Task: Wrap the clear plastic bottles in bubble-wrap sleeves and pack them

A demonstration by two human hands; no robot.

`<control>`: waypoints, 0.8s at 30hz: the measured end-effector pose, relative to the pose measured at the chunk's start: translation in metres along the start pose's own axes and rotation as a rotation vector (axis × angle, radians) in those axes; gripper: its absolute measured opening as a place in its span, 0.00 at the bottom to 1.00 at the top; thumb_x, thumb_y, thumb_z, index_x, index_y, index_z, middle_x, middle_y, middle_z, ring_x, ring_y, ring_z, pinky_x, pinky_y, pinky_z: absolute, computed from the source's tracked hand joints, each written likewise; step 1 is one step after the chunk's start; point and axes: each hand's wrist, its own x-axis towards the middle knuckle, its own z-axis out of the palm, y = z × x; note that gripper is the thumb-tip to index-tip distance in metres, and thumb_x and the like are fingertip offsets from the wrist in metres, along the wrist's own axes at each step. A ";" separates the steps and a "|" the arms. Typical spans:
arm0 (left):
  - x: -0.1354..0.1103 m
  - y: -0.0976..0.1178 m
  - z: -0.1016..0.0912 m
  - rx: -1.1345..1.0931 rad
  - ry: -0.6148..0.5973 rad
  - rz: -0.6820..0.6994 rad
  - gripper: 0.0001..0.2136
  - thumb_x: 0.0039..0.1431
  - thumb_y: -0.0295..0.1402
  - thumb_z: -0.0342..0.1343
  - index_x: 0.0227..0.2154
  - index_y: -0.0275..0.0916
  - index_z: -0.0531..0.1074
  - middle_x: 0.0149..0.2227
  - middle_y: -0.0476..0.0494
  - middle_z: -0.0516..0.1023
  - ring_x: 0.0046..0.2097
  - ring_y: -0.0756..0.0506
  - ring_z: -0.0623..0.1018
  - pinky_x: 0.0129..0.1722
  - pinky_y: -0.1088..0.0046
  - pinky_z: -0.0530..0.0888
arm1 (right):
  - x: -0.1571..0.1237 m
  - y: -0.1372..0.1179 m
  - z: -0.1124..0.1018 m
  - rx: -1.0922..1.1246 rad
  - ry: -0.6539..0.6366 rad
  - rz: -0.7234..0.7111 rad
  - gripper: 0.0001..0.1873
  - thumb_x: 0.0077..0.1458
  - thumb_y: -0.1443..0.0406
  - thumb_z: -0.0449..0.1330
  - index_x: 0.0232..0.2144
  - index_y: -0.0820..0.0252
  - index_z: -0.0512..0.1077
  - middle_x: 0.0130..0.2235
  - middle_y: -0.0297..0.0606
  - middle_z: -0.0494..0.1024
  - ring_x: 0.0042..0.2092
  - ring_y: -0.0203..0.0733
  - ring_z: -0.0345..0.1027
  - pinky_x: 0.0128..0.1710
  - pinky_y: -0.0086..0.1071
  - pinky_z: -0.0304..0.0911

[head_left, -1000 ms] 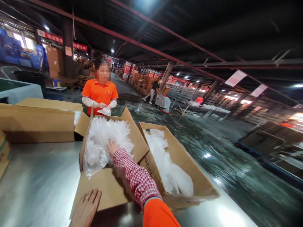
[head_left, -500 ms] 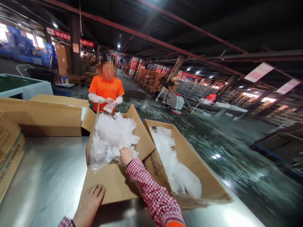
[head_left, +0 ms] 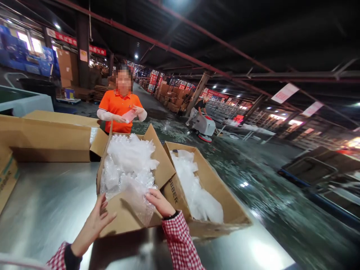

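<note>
My right hand (head_left: pixel 159 201) grips a clear bubble-wrap bag (head_left: pixel 137 198) and holds it over the near flap of an open cardboard box (head_left: pixel 164 167) heaped with more such bags (head_left: pixel 128 159). My left hand (head_left: pixel 94 223) is raised just left of the bag with its fingers spread, close to the box flap and holding nothing. Both sleeves are red and white check. A second open box (head_left: pixel 222 198) to the right also holds clear bags.
The boxes rest on a shiny metal table (head_left: pixel 50 202). More cardboard boxes (head_left: pixel 45 138) stand at the left. A person in an orange shirt (head_left: pixel 119 107) stands behind the boxes holding a small bag. Further off, another person pushes a floor machine (head_left: pixel 204 126) over wet floor.
My right hand has pulled a bag out of the heap toward me. My left hand has lifted off the box flap and opened beside the bag.
</note>
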 end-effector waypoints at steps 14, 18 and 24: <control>-0.028 0.045 0.005 -0.524 -0.038 -0.175 0.23 0.44 0.45 0.67 0.42 0.38 0.76 0.48 0.42 0.76 0.52 0.44 0.72 0.47 0.76 0.71 | -0.046 -0.015 0.055 1.303 0.101 -0.014 0.24 0.37 0.67 0.70 0.41 0.58 0.73 0.40 0.36 0.77 0.39 0.39 0.69 0.42 0.31 0.62; -0.037 0.054 -0.004 -0.424 -0.100 -0.160 0.22 0.46 0.42 0.67 0.43 0.38 0.74 0.44 0.44 0.75 0.43 0.47 0.74 0.42 0.75 0.71 | -0.045 -0.010 0.060 1.272 0.105 0.029 0.20 0.38 0.65 0.69 0.37 0.60 0.73 0.35 0.34 0.76 0.35 0.37 0.68 0.39 0.30 0.62; -0.056 0.056 0.000 -0.113 -0.172 0.001 0.20 0.52 0.45 0.61 0.39 0.32 0.72 0.32 0.45 0.74 0.35 0.47 0.72 0.34 0.75 0.69 | -0.044 -0.014 0.062 0.848 0.434 0.042 0.23 0.37 0.59 0.70 0.36 0.61 0.70 0.37 0.37 0.73 0.37 0.40 0.66 0.41 0.34 0.62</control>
